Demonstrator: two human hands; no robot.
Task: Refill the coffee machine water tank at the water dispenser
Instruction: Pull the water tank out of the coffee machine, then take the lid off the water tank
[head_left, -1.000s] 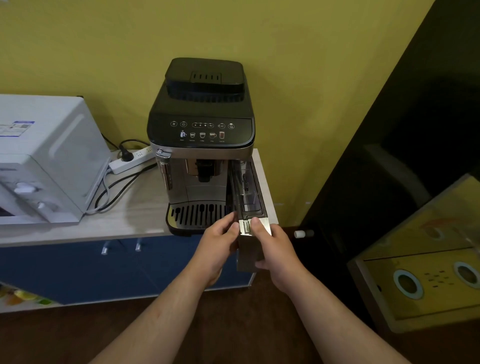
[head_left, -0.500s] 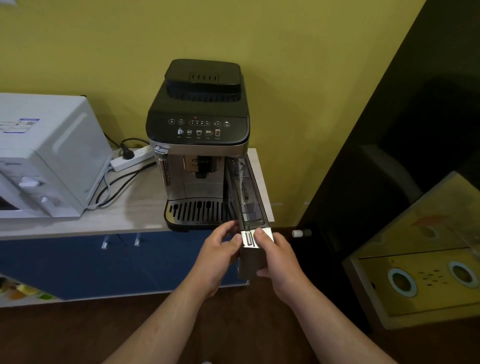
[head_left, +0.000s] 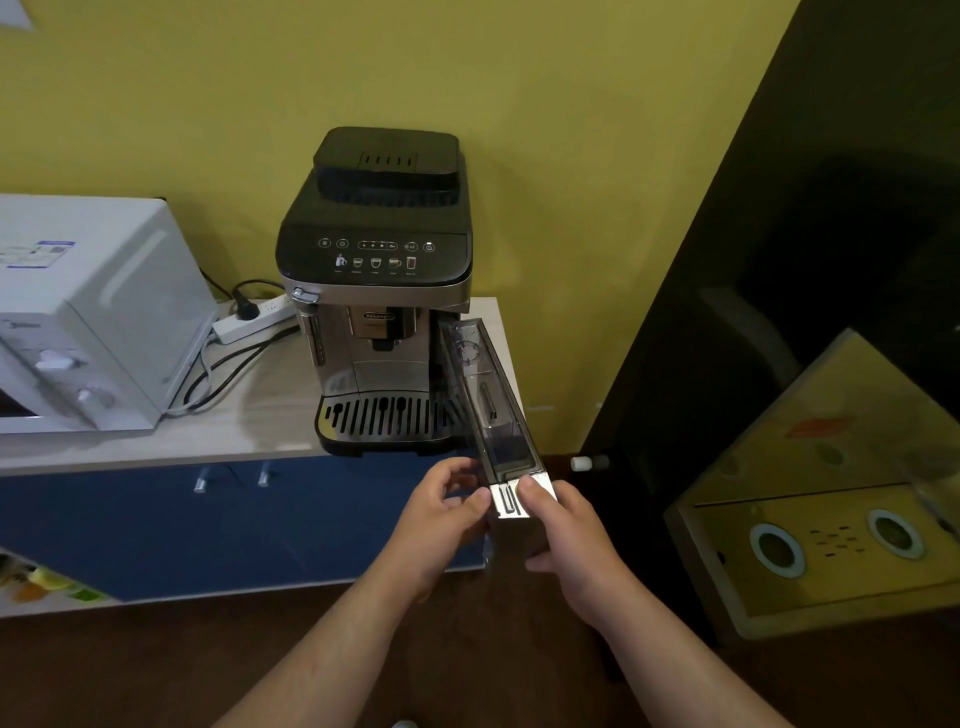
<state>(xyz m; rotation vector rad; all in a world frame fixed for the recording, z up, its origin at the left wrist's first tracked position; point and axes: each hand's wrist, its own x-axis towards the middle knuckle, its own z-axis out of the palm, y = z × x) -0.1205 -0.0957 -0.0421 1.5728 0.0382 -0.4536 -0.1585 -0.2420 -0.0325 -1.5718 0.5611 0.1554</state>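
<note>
Here, clear narrow water tank (head_left: 485, 400), silver-fronted, both hands' fingers (head_left: 535, 491) gripping its front end

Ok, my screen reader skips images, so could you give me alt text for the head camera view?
Both hands, left hand and right hand, grip the front of a clear water tank drawn partway out of a coffee machine. The machine stands on a counter beside a white microwave.

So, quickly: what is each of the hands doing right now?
Left hand: closed on the front end of the water tank.
Right hand: also closed on the tank front.
</note>
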